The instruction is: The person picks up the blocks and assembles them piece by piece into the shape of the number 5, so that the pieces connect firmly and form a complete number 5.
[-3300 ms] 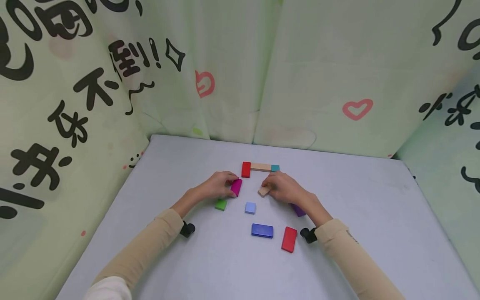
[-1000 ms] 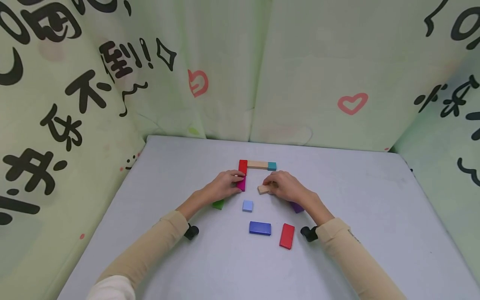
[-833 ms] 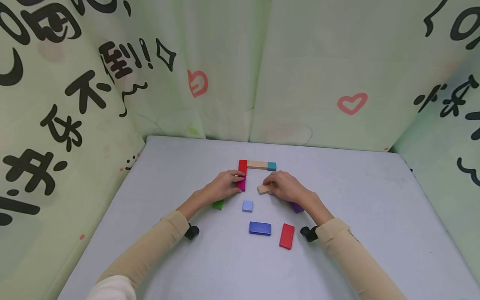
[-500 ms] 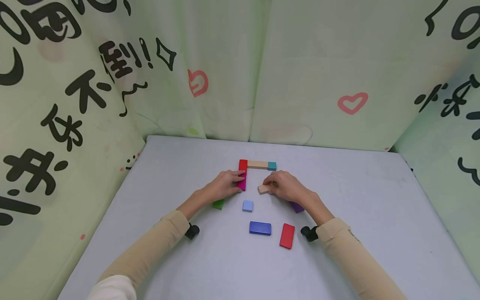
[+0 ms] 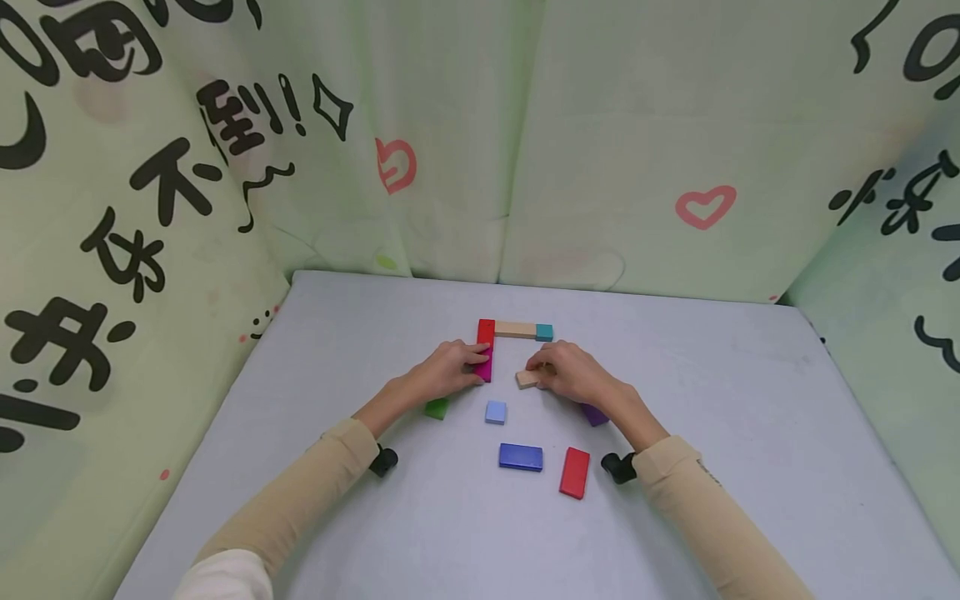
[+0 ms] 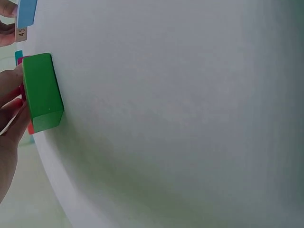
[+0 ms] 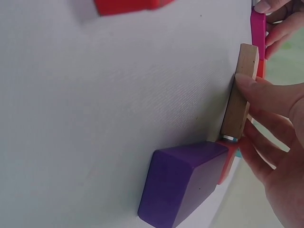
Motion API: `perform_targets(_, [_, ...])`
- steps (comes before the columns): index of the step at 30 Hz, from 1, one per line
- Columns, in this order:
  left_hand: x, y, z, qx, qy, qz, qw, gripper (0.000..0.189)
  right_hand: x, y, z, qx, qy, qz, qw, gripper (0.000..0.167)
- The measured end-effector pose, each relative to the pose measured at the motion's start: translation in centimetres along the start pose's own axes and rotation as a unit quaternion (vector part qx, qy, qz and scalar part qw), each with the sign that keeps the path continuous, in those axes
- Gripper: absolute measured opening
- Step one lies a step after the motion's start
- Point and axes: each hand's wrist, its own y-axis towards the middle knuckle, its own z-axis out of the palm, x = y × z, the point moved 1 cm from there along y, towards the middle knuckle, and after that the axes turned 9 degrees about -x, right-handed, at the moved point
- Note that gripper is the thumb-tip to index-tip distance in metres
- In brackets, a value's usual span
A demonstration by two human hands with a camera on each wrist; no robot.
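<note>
My left hand (image 5: 447, 367) pinches a magenta block (image 5: 486, 370) between thumb and fingers, in line below a standing-lengthwise red block (image 5: 486, 330). From that red block a plain wooden block (image 5: 515, 330) runs right to a small teal block (image 5: 543, 332). In the right wrist view my right hand (image 7: 280, 128) grips another plain wooden block (image 7: 240, 92), thumb on its near side. Close under the left wrist lies a green block (image 6: 42, 90), partly covered by the hand in the head view. A purple block (image 7: 183, 183) sits beside the right hand.
Nearer to me on the white tabletop (image 5: 420, 533) lie a light blue block (image 5: 495, 412), a dark blue block (image 5: 521, 457) and a second red block (image 5: 574, 472). A printed curtain (image 5: 600, 125) encloses the table's back and sides.
My left hand has moved the magenta block up and straightened it against the red block's lower end. The wooden block in my right hand has turned slightly, closer to level.
</note>
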Motion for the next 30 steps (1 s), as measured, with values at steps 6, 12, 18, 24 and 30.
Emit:
perform_targets(6, [0.2,0.0,0.0,-0.005,-0.004,-0.003,1.0,0.049,0.3,0.3,0.0,-0.007,-0.003,-0.007,1.0,0.02])
perform_targets(12, [0.4,0.0,0.0,-0.004,-0.008,-0.002,1.0,0.048,0.8,0.7,0.1,-0.013,-0.004,-0.019,0.9997,0.02])
perform_targets(18, [0.4,-0.1,0.1,-0.004,-0.015,-0.007,0.9999,0.047,1.0,1.0,0.4,-0.02,-0.009,-0.035,0.9991,0.019])
perform_targets(24, [0.2,-0.1,0.0,-0.001,-0.016,-0.014,0.9998,0.047,1.3,1.5,0.8,-0.011,-0.007,-0.031,0.9994,0.02])
perform_targets(30, [0.1,0.1,-0.1,-0.004,-0.012,0.002,0.9999,0.045,2.0,1.9,0.9,-0.009,-0.01,-0.037,0.9992,0.02])
